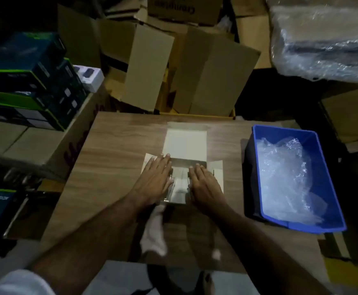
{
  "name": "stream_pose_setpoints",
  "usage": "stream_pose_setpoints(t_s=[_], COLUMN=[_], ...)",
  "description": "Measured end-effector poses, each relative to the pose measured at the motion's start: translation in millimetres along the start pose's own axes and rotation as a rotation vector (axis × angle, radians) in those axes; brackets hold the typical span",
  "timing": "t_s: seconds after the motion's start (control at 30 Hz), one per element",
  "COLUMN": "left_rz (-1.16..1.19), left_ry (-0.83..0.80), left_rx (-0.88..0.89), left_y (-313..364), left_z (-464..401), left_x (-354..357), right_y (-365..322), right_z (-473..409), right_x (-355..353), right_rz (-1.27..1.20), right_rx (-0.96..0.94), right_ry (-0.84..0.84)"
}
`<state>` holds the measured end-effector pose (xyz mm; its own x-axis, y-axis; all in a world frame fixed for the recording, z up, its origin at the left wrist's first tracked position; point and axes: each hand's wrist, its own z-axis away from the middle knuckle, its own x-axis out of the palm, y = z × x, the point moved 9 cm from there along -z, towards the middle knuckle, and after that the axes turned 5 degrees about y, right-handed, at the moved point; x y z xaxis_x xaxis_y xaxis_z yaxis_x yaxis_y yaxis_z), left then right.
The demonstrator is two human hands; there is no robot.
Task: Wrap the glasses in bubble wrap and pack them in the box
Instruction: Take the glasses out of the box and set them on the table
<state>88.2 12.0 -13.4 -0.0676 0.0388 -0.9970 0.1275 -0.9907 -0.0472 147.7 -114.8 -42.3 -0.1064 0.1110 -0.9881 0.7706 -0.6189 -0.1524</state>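
A small white cardboard box (185,143) lies open in the middle of the wooden table (110,158), its lid flap folded back away from me. My left hand (155,177) lies flat on the box's left side flap, fingers straight. My right hand (203,184) lies flat on the right side flap in the same way. Between the hands the box's inside shows pale contents that I cannot make out. Loose bubble wrap (286,177) fills a blue plastic bin (327,188) at the table's right. No bare glass is visible.
A white cloth (153,231) hangs at the table's near edge under my left forearm. Brown cartons (195,71) stand behind the table. Dark product boxes (25,81) are stacked at the left. A plastic-wrapped bundle (322,39) sits at the far right.
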Motion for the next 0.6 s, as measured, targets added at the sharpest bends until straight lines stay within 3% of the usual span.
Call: stream_pose_setpoints(t_s=[0.3, 0.6], left_rz=[-0.048, 0.224], left_ry=[-0.088, -0.132], left_rx=[-0.029, -0.042], left_y=[1.7, 0.3], left_z=[-23.7, -22.7], left_x=[31.5, 26.2], right_y=[4.0, 2.3], right_z=[-15.7, -28.0], right_x=[18.0, 15.8], right_rz=[0.056, -0.044], right_rx=[0.073, -0.004], right_ry=[-0.101, -0.181])
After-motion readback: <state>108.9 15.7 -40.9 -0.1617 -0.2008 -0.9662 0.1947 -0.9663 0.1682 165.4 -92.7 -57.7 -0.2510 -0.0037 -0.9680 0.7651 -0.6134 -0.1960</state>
